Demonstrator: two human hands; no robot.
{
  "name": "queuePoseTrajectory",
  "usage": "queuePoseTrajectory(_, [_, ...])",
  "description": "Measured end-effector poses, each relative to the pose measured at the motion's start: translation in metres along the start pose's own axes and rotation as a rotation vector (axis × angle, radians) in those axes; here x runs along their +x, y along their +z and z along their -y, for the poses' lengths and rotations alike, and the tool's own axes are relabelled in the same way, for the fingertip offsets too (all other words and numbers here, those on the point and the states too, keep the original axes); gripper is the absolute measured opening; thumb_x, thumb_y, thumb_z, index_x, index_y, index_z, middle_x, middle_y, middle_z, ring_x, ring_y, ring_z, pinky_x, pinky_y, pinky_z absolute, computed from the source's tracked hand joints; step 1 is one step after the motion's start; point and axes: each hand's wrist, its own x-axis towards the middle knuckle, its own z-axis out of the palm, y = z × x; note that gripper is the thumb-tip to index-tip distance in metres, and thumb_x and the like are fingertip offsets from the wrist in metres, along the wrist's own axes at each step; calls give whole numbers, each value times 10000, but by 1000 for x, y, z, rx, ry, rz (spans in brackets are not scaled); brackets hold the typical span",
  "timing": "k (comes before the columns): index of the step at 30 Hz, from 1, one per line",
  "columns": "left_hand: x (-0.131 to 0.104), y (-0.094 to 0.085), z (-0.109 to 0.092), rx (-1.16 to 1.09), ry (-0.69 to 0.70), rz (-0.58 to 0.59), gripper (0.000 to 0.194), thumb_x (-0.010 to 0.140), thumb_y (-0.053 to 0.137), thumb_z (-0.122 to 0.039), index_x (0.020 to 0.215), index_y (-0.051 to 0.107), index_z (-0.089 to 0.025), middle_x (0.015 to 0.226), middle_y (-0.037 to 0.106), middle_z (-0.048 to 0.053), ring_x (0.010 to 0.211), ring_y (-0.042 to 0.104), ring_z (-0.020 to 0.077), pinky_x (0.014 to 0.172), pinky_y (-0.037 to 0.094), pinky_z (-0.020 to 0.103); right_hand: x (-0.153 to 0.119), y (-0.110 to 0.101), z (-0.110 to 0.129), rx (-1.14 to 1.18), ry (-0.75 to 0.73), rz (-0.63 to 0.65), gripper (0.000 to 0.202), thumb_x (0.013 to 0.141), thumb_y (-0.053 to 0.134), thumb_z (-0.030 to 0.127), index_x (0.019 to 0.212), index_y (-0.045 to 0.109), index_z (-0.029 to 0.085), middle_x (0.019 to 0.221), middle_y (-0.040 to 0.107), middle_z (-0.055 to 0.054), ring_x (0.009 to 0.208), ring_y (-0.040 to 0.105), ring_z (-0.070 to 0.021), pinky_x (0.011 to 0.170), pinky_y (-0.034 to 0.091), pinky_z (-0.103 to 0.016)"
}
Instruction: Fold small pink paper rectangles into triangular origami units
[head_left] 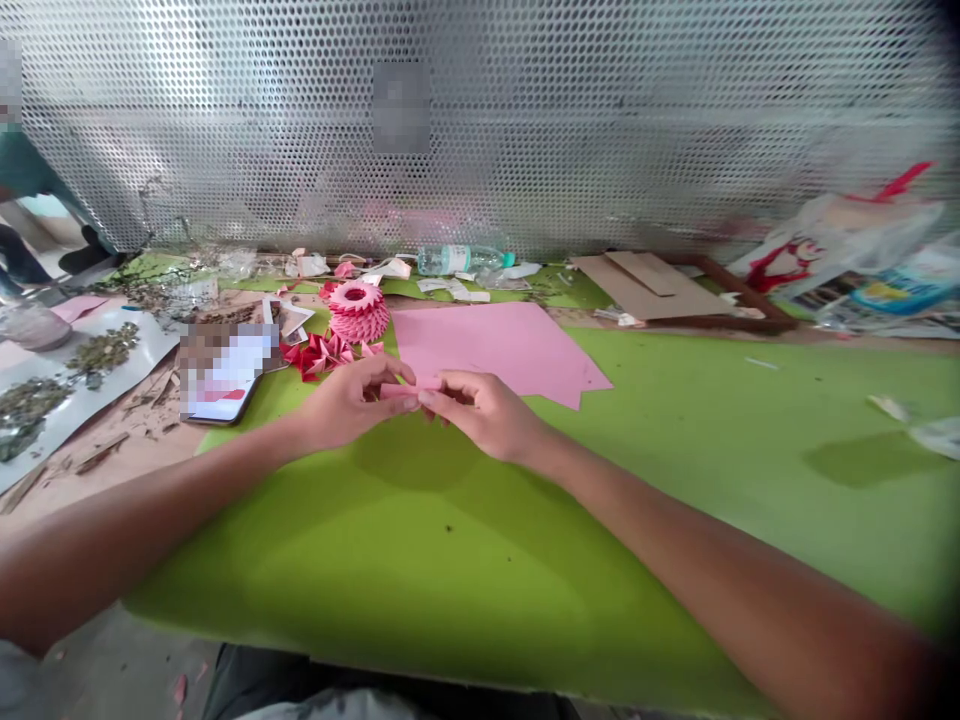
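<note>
A small folded strip of pink paper is pinched between both hands, above the green table cover. My left hand grips its left part between thumb and fingers. At the other end, my right hand closes thumb and fingertips on the strip, hiding some of it. Just behind the hands lies a large pink paper sheet with a notched corner. To its left stands a ring-shaped stack of folded pink paper, with loose red and pink folded pieces in front.
A phone lies at the left, near dried plant bits on a white sheet. Along the back are a plastic bottle, cardboard and a plastic bag, before a perforated metal panel. A person is at far left.
</note>
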Motion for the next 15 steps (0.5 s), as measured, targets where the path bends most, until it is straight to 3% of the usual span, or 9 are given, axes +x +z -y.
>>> queuePoseTrajectory(3, [-1,-2,3,178,242,-24,373,859,707,-291,1206,633,-174,1112,709,85,907,661,176,765,524,272,1,-4,-1,126,25,3,383,934,562,507,779,637,165,721,618,-26,644,551,-142,630,418,-285])
queuePoseTrajectory(5, [-1,-5,5,300,406,17,269,912,647,-233,1178,665,-195,1105,731,70,963,674,177,851,520,288,2,-7,-1,179,28,12,367,930,569,481,757,636,164,707,618,-22,659,564,-141,666,430,-291])
queuePoseTrajectory(8, [0,-9,7,351,520,13,171,974,573,-221,1067,711,-185,1009,759,60,893,698,158,826,519,271,4,-11,-1,203,35,22,331,940,554,420,759,650,159,691,621,-18,654,564,-134,672,428,-292])
queuePoseTrajectory(11, [0,-9,6,293,489,8,159,972,590,-259,1006,730,-191,950,768,49,860,702,156,808,520,268,3,-10,-1,227,23,49,275,923,591,379,780,668,157,708,634,-16,655,557,-126,662,429,-284])
queuePoseTrajectory(15, [-2,-4,2,33,223,-64,164,917,669,-326,966,716,-177,870,745,48,767,677,146,683,521,238,1,-5,3,302,3,48,245,890,657,394,819,685,161,759,660,-20,649,559,-119,626,444,-272])
